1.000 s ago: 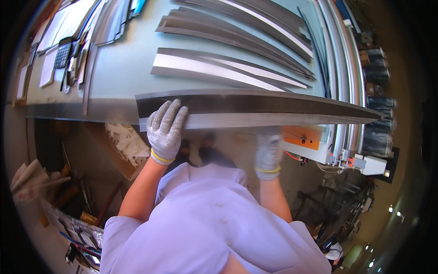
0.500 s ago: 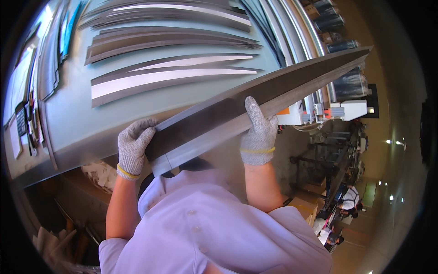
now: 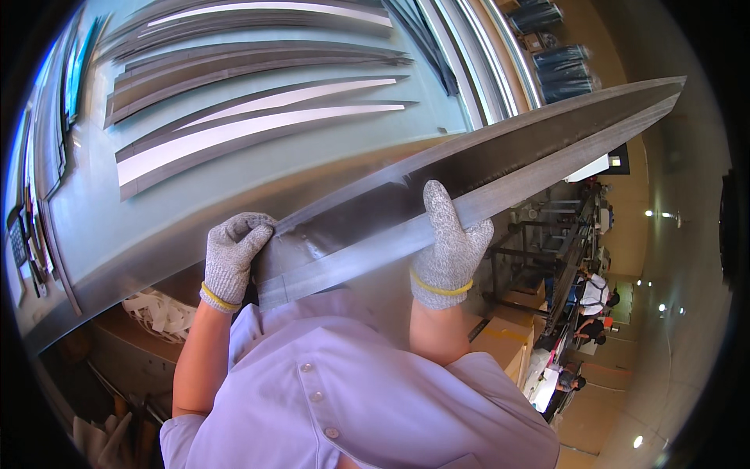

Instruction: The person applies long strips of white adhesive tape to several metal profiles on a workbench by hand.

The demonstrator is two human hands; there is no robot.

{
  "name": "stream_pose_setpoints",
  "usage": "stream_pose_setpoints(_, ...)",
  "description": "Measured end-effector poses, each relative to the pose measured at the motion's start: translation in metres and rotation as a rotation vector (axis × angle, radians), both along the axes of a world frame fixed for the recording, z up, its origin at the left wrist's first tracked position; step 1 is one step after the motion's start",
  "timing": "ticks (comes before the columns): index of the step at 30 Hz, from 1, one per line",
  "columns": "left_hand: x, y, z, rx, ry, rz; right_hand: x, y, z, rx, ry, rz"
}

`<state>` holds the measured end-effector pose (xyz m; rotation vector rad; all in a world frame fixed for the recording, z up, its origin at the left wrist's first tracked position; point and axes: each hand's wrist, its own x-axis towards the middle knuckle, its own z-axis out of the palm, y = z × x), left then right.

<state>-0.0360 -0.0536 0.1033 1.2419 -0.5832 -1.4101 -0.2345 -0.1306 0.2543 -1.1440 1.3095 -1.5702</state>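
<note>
A long, thin panel (image 3: 508, 164), dark in the middle with grey borders, lies aslant across my front and tapers to a point at the far right. My left hand (image 3: 230, 254), in a grey knit glove with a yellow cuff, is closed on the corner of its wide near end. Farther along the lower border, my gloved right hand (image 3: 449, 250) grips it, thumb on top and the other fingers mostly hidden underneath. The panel is held up above the table's front edge, with light glinting off its wide end.
On the pale table (image 3: 266, 176) lie several similar curved strips (image 3: 258, 141), some with white bands. Tools and a calculator (image 3: 17, 234) sit at the far left. Below are white scraps (image 3: 160, 313); at right, a cardboard box (image 3: 508, 344), dark wrapped rolls (image 3: 562, 66) and distant people.
The panel's tip has swung farther right, and its face has tilted, now catching more light. Both hands keep their hold. The table and its strips have shifted left in view.
</note>
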Motion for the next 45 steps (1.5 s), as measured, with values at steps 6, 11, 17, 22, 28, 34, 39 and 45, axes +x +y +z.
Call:
stream_pose_setpoints(6, -0.005, 0.002, 0.0, -0.002, -0.012, -0.011, -0.006, 0.0, 0.0, 0.021, 0.004, 0.01)
stream_pose_setpoints(11, -0.006, 0.006, 0.0, 0.061, -0.004, 0.004, -0.009, 0.002, -0.004, 0.046, 0.034, 0.032)
stream_pose_setpoints(17, -0.006, 0.009, 0.003, 0.008, -0.05, 0.102, -0.017, -0.007, -0.01, 0.079, 0.011, 0.095)
stream_pose_setpoints(22, 0.005, 0.017, 0.002, -0.036, -0.062, 0.085, -0.023, -0.024, -0.03, 0.159, -0.063, 0.126)
stream_pose_setpoints(28, 0.025, 0.038, 0.011, -0.025, -0.221, -0.058, -0.019, -0.05, -0.07, 0.242, -0.088, 0.236)
stream_pose_setpoints(34, 0.034, 0.056, 0.005, 0.143, 0.016, 0.395, 0.005, -0.092, -0.113, 0.236, -0.104, 0.651)
stream_pose_setpoints(39, 0.07, 0.093, -0.052, 0.119, -0.094, 0.836, 0.013, -0.102, -0.125, 0.271, -0.033, 0.915)
stream_pose_setpoints(45, 0.164, 0.137, -0.054, 0.03, -0.234, 1.361, 0.008, -0.101, -0.147, 0.416, 0.144, 0.984)
